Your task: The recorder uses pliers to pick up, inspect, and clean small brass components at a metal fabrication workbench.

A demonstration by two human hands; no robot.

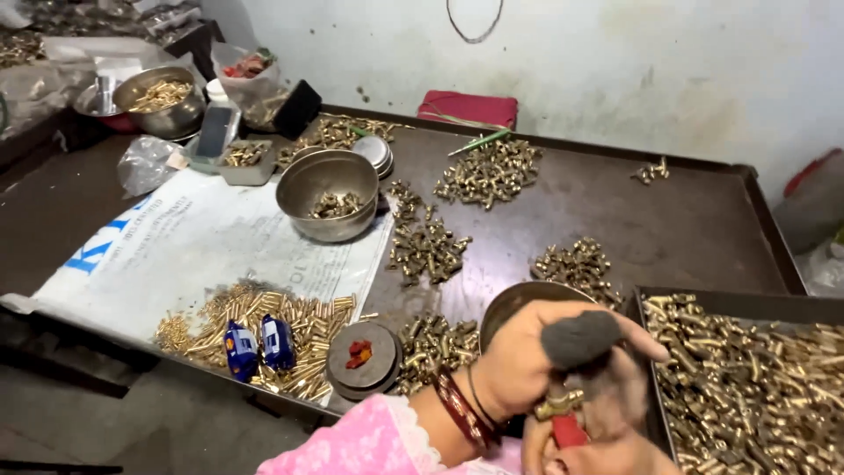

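My left hand, in a pink sleeve with red bangles, reaches over the table's near edge, and a grey cloth cap covers its thumb. Its fingers pinch a small brass fitting. Just below, at the frame's bottom edge, my right hand grips a red-handled tool whose tip meets the fitting. Both hands are blurred. Under the left hand sits a round brass-coloured bowl, mostly hidden.
A dark tray at right is full of brass fittings. Several heaps of fittings lie on the brown table. A steel bowl, a printed white sack, brass pins, two blue packets and a round lid lie at left.
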